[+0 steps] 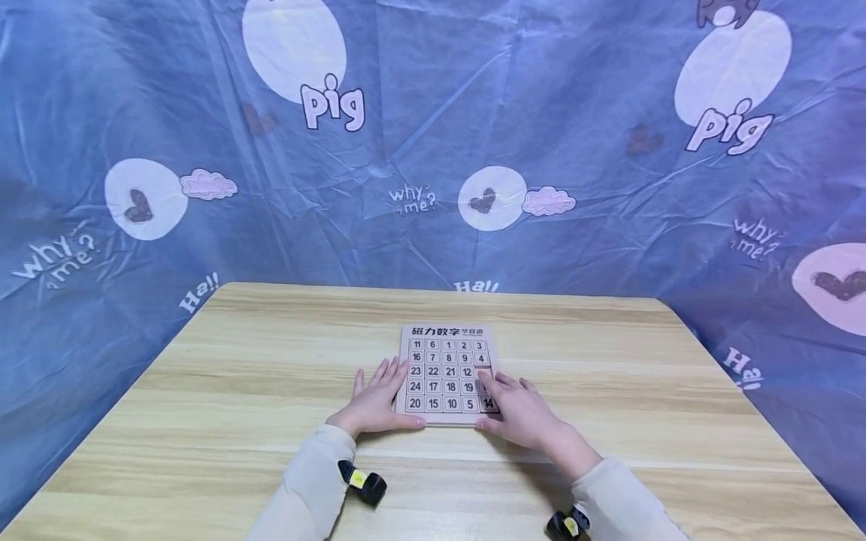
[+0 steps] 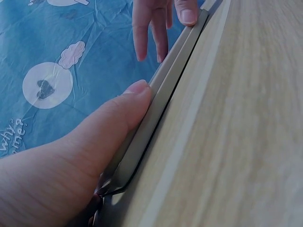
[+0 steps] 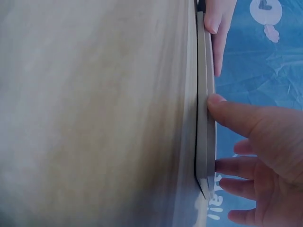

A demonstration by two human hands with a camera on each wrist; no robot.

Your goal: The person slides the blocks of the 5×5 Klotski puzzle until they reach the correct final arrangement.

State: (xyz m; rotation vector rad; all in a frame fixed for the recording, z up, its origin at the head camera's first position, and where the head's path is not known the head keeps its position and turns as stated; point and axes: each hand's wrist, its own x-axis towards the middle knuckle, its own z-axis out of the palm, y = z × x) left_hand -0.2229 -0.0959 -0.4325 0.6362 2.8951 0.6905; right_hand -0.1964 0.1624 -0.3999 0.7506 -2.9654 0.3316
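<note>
A number slide puzzle [image 1: 443, 331] lies flat on the table, its numbered tiles in a grid under a heading in Chinese characters. My left hand [image 1: 370, 406] rests at its left side, fingers extended along that edge and thumb against the near edge. From the right, my right hand [image 1: 524, 412] touches the right-hand column with a fingertip, covering part of it. Its thumb [image 3: 227, 109] lies on the near edge. In the left wrist view the puzzle's side [image 2: 163, 94] shows edge-on, with the left thumb [image 2: 120, 111] touching it.
Pale wood-grain table [image 1: 271, 338] surrounds the puzzle. A blue printed cloth [image 1: 419, 150] hangs behind and beside the table. Black wrist cameras [image 1: 365, 487] are strapped over both light sleeves [image 1: 311, 481].
</note>
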